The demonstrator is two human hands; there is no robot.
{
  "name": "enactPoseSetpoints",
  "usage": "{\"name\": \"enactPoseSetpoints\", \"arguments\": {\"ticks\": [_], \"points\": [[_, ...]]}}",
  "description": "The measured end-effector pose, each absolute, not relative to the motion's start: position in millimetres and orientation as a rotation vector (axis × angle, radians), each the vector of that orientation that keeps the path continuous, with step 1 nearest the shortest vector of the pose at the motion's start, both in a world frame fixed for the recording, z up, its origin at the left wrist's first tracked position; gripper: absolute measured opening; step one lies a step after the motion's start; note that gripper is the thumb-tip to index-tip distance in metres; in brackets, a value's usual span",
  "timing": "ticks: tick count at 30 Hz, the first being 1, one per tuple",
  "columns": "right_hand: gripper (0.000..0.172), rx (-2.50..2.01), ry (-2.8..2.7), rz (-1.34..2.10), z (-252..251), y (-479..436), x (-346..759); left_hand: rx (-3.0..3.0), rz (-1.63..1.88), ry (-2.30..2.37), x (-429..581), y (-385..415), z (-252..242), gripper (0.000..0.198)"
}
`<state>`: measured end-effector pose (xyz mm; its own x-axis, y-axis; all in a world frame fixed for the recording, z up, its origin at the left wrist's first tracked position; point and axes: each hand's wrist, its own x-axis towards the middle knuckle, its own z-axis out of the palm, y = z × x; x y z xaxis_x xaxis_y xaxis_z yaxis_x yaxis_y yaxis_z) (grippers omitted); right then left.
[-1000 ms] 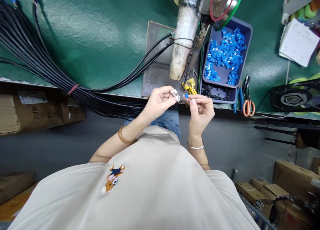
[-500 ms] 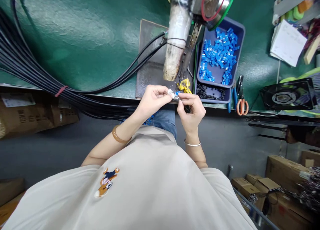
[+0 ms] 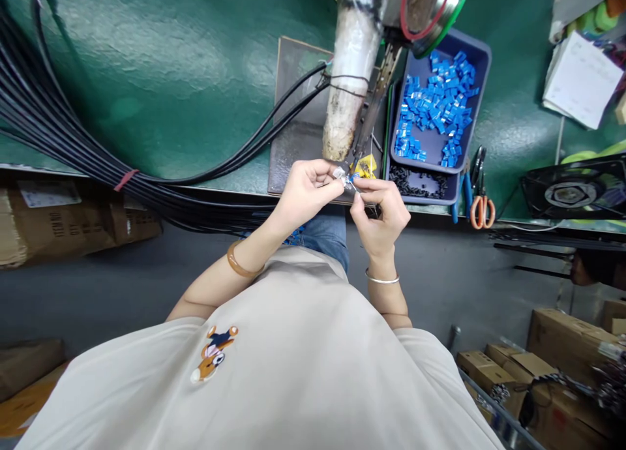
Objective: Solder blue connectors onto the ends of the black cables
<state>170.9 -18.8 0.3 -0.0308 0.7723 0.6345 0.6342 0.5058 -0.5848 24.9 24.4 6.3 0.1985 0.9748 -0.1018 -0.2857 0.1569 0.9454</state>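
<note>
My left hand (image 3: 313, 190) pinches a small white piece (image 3: 339, 173) at the bench's front edge. Against it sits a small blue part (image 3: 354, 177), which the fingers of my right hand (image 3: 381, 214) hold from the other side. A thin wire or pin shows between my right fingertips; its detail is too small to make out. Just behind the fingers lies a yellow object (image 3: 366, 165), below the tip of a plastic-wrapped tube (image 3: 345, 91). To the right, many blue parts (image 3: 437, 104) fill a tray (image 3: 482, 78), with small black parts (image 3: 418, 181) in another beneath.
Black cables (image 3: 98, 156), tied with a red band (image 3: 126, 179), run along the bench's left side. Orange-handled scissors (image 3: 482, 211), blue-handled pliers (image 3: 468, 189), a black fan (image 3: 577, 188) and papers (image 3: 581, 78) are at right. Cardboard boxes (image 3: 562, 339) stand on the floor.
The whole view has shifted slightly, so the bench items appear further right. Both hands remain together, with the white and blue pieces still between them and the fingers slightly repositioned.
</note>
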Motion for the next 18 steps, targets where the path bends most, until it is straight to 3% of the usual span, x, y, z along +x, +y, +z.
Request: {"name": "enactPoseSetpoints", "arguments": {"ticks": [18], "points": [[0.017,-1.168,-1.693,0.24,3.1,-14.0,172.5,0.99,1.074,0.926,19.8,26.4,2.3,0.005]]}}
